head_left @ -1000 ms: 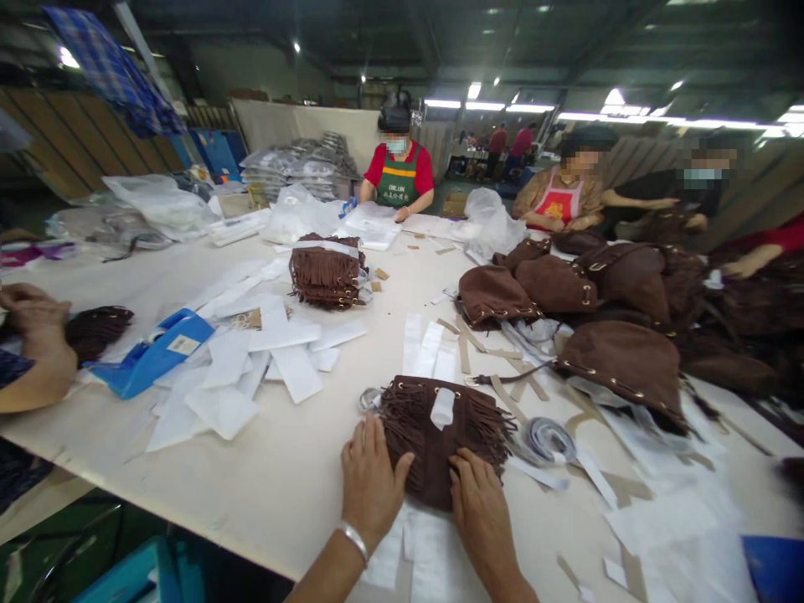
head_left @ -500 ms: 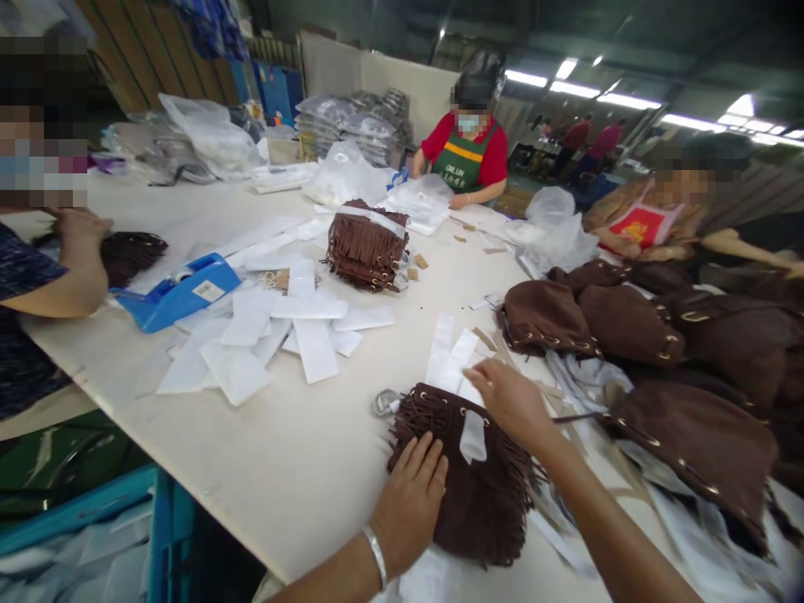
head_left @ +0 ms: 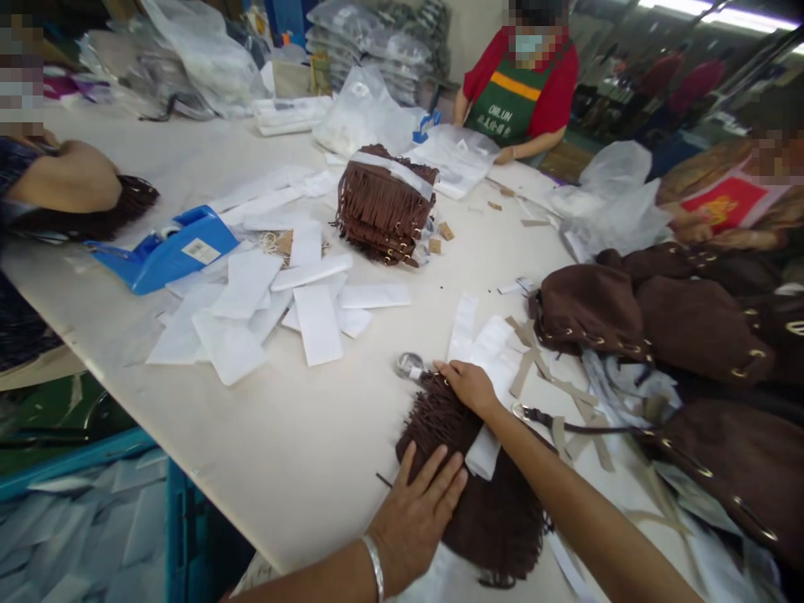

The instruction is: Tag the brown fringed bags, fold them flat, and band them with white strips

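Note:
A dark brown fringed bag (head_left: 496, 519) lies flat on the table in front of me, its opening facing away. My left hand (head_left: 418, 507) rests on its left side, palm down with the fingers spread. At the bag's top edge, my right hand (head_left: 466, 387) has its fingers closed over the rim, beside a round wrapped metal piece (head_left: 409, 365). A white paper strip (head_left: 482, 454) comes out from under my right wrist and lies across the bag. More white strips (head_left: 463, 322) lie just beyond that hand.
White paper sleeves (head_left: 317, 327) are heaped left of centre near a blue tape dispenser (head_left: 167, 251). Behind them stands a banded stack of fringed bags (head_left: 383, 205). Brown drawstring bags (head_left: 590, 310) crowd the right side. A blue crate (head_left: 179, 519) sits below the table's left edge. Co-workers stand around the table.
My right hand has moved left and down to the bag's top edge. The white strip on the bag now shows longer under my wrist. The view has tilted downward; my left hand stays on the bag.

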{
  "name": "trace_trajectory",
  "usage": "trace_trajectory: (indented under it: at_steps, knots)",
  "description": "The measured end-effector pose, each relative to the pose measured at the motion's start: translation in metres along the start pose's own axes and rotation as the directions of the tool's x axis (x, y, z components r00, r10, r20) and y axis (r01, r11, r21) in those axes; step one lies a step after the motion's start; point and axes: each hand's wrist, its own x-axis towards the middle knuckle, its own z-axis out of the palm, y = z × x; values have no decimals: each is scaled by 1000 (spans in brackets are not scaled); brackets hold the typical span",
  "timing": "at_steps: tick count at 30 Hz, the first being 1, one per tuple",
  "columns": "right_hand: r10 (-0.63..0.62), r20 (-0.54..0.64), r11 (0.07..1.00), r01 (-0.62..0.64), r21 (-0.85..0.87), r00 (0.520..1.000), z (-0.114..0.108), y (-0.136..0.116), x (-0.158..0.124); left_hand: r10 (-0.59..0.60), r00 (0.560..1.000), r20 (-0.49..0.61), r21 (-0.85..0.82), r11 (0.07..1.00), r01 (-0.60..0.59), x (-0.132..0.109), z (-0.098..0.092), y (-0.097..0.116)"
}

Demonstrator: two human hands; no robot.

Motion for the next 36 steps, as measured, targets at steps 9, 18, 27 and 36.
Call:
trace_trajectory:
  at_steps: [9,18,27,36]
  knots:
    - [8,-212,985,-44,-165,977,-46,-37,-28,36,999,-31,7,999,-36,0,-5,1]
    - [-504,-481,860,466,-207,718,-1,-90,-60,44,980,-195,-67,996,-58,-5,25,24]
    - [-593,-328,802,504,-319,735,34,-91,-57,71,961,-268,-149,982,-114,-8,39,24]
    - [-738,-337,675,626,-391,585,28,-121,-82,194,942,-274,27,981,-194,-19,45,16]
